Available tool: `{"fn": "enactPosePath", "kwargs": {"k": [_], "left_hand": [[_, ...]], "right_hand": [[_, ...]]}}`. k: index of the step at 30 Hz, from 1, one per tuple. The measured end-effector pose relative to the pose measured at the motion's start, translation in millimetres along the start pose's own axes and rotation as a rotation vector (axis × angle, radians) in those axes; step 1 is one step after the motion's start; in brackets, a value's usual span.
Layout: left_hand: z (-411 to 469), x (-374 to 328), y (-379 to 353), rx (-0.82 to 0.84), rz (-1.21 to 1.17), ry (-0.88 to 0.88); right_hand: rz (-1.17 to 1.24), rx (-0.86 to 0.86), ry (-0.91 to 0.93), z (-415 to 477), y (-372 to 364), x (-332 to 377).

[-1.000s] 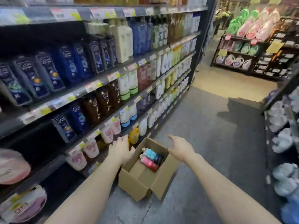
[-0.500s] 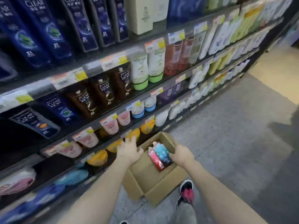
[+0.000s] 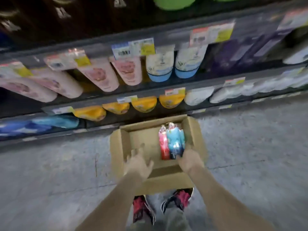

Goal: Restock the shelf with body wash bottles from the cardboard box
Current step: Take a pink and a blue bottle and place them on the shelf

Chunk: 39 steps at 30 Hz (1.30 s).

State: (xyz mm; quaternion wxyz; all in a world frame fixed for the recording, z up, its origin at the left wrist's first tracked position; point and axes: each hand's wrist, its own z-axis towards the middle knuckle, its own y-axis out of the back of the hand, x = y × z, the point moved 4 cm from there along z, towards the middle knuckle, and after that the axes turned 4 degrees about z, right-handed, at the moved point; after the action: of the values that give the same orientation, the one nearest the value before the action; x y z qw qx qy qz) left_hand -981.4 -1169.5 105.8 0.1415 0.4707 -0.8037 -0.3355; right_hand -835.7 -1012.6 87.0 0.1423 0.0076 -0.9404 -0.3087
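An open cardboard box [image 3: 116, 147] sits on the floor against the bottom of the shelf [image 3: 93, 97]. Inside it, at the right, lie a pink-red body wash bottle [image 3: 163, 144] and blue bottles [image 3: 174, 139] side by side. My left hand [image 3: 139, 164] hovers over the bare left part of the box, fingers spread, holding nothing. My right hand [image 3: 189, 160] is at the near end of the blue bottles, touching them. Motion blur hides its fingers, so a grip cannot be made out.
Pink bottles [image 3: 100, 75], white ones with blue caps [image 3: 160, 69] and yellow bottles [image 3: 143, 104] fill the shelf rows above the box. Price tags hang on the shelf edges. My red shoes [image 3: 178, 199] stand just behind the box on the grey concrete floor [image 3: 58, 172].
My head has tipped down and closer to the box. Both hands have dropped from the box's rim into it, the right one reaching the blue bottles.
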Motion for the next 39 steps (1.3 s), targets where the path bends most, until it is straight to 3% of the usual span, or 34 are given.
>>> {"fn": "enactPosePath", "kwargs": {"k": [8, 15, 24, 29, 36, 39], "left_hand": [[117, -2, -137, 0.004, -0.048, -0.003], [199, -9, -225, -0.051, -0.065, 0.010], [270, -26, -259, -0.105, -0.158, 0.044], [292, -45, -281, -0.050, -0.169, 0.045], [309, -71, -292, -0.029, -0.243, 0.003], [319, -83, -296, -0.058, -0.309, 0.101]], "right_hand": [[-0.075, -0.016, 0.045, 147, -108, -43], [-0.115, -0.194, 0.107, 246, -163, -67], [-0.143, -0.333, 0.177, 294, -201, -77], [-0.088, -0.303, 0.070, 304, -199, -84], [-0.005, -0.333, 0.123, 305, -185, -100], [0.067, -0.322, 0.136, 304, -175, -109]]}}
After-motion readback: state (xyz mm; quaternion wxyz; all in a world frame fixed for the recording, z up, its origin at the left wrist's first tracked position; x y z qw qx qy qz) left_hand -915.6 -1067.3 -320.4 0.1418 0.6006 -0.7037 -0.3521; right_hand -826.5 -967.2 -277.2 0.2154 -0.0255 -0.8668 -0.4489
